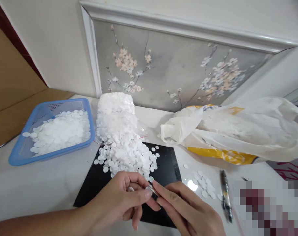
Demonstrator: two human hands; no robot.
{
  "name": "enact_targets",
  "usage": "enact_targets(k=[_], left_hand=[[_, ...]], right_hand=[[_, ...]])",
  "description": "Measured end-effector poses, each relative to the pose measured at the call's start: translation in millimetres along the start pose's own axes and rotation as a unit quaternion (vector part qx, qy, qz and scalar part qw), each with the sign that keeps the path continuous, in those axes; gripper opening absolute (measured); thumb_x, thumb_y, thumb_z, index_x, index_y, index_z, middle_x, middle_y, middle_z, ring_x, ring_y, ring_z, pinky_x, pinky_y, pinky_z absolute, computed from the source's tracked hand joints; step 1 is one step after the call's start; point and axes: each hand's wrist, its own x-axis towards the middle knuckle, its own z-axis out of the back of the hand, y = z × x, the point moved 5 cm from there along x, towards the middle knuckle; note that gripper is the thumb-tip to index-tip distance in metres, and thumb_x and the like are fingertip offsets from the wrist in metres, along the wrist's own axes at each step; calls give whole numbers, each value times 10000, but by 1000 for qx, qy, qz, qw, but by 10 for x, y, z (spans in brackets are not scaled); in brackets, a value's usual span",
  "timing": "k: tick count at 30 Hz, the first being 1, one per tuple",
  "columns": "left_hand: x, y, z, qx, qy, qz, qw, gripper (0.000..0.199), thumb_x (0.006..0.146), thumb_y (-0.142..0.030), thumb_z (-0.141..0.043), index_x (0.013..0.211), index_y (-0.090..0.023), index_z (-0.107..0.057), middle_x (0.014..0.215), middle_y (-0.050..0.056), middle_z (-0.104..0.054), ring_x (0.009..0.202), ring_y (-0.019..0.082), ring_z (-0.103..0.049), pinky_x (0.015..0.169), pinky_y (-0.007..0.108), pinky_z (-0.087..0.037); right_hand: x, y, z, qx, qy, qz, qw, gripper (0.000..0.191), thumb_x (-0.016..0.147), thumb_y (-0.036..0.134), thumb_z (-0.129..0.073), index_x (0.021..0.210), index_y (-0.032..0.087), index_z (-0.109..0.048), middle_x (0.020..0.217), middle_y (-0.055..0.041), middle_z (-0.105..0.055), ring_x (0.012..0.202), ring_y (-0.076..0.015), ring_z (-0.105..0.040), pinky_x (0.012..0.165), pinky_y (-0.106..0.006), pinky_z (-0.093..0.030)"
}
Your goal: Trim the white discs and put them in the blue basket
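Over the black mat (167, 164), my two hands meet at the fingertips. A small white disc (149, 188) is pinched between the thumb and fingers of my left hand (125, 196), and another disc (130, 189) shows inside its curled fingers. My right hand (188, 206) is closed, with thumb and forefinger pressed together on a thin, pale piece beside the pinched disc; its kind is too small to make out. Just beyond my hands, a heap of white discs (129, 155) spills from a clear plastic bag (117, 111) onto the mat.
A blue plastic basket (53, 152) of white discs stands at left, beside cardboard (13, 72). At right lie a white-and-yellow plastic bag (237, 131), a small group of discs (204, 185) and a pen (225, 196). A framed floral panel (173, 65) backs the white table.
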Motion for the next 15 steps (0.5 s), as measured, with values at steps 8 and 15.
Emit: enact_targets(k=[8,15], left_hand=[[-11,16,2,5,9,-5,1000,279,773,-399,-667,811,-149,-549,770,70,-741,362,21,-471,393,179,-192],[-21,-6,11,23,15,-12,1000,262,783,-387,-652,837,-138,-587,814,76,-740,381,24,-485,397,181,-197]], right_hand=[[-5,-8,0,11,7,-3,1000,292,971,222,-475,1203,236,-651,799,-37,-633,580,-82,-618,535,-132,-520],[11,11,21,19,30,26,999,321,948,164,-506,1245,211,-619,808,-35,-630,578,-77,-613,524,-121,-510]])
